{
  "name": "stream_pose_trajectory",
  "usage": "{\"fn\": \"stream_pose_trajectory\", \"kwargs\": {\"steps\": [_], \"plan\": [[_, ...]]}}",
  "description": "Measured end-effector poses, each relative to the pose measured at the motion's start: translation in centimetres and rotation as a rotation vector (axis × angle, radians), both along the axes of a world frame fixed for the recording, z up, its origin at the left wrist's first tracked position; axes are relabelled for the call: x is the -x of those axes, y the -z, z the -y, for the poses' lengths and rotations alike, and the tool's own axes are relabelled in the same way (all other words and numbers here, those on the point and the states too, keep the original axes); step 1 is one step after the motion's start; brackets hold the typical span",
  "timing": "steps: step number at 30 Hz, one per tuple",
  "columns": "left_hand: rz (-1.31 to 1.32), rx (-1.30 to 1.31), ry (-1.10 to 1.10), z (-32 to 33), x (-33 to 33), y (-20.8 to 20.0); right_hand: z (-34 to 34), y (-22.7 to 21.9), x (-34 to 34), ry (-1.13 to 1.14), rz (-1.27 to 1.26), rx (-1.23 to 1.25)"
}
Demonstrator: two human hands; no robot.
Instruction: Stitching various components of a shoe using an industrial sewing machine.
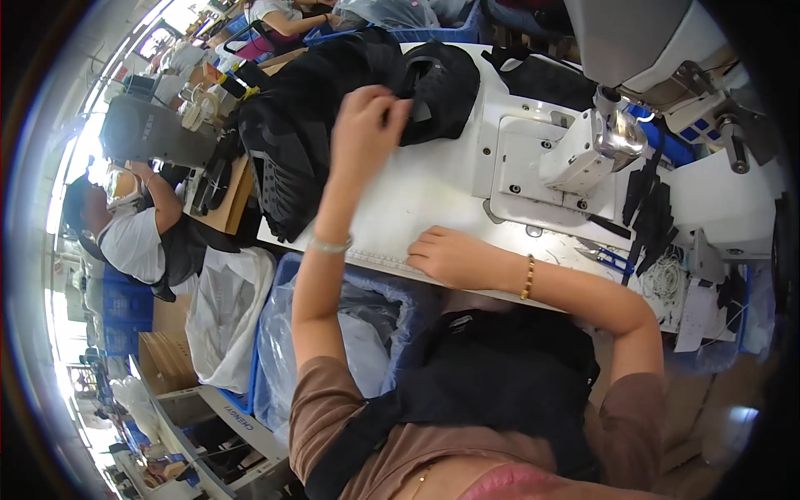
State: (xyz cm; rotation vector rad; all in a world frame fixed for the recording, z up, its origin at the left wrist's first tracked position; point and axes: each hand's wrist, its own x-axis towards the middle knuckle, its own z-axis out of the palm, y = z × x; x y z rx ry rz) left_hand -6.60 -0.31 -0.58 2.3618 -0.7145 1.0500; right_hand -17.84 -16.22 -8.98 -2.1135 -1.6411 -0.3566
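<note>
My left hand is raised over the far left of the white sewing table. Its fingers are curled in beside a black fabric piece with an opening in its top, and what they hold, if anything, is hidden. Left of that hand lies a heap of black sewn pieces, some with mesh. My right hand rests on the table's near edge, beside a printed ruler strip; the fingers lie on the surface, holding nothing that I can see.
An industrial sewing machine stands at the right. Blue-handled scissors, black strips and tangled white thread lie near it. Below the table's left edge is a plastic-lined blue bin. A co-worker sits at another machine.
</note>
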Motion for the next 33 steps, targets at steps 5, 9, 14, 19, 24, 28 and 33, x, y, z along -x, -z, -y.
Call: {"fn": "stream_pose_trajectory", "kwargs": {"steps": [5,9,14,19,24,28,33], "plan": [[-0.418,-0.054,-0.306,5.5,-4.2,3.9,6.3,-0.1,1.6,0.152,-0.114,-0.044],[-0.286,0.039,-0.301,6.4,-4.6,5.9,9.4,-0.2,2.2,0.325,-0.247,-0.166],[-0.107,-0.043,-0.274,7.5,-3.8,5.9,9.9,-0.2,1.9,0.353,-0.369,-0.270],[-0.235,0.202,-0.219,5.5,-2.7,4.0,9.8,-0.5,2.3,0.381,-0.537,-0.339],[-0.557,0.783,0.056,8.3,5.8,-1.1,9.8,-1.5,2.4,0.376,-0.833,-0.750],[-0.775,1.316,0.413,11.1,12.9,-0.6,9.9,-2.7,2.8,0.050,-1.434,-0.939],[-0.923,1.489,0.672,11.1,16.2,0.0,11.9,-4.0,3.5,0.098,-1.572,-0.583]]}}
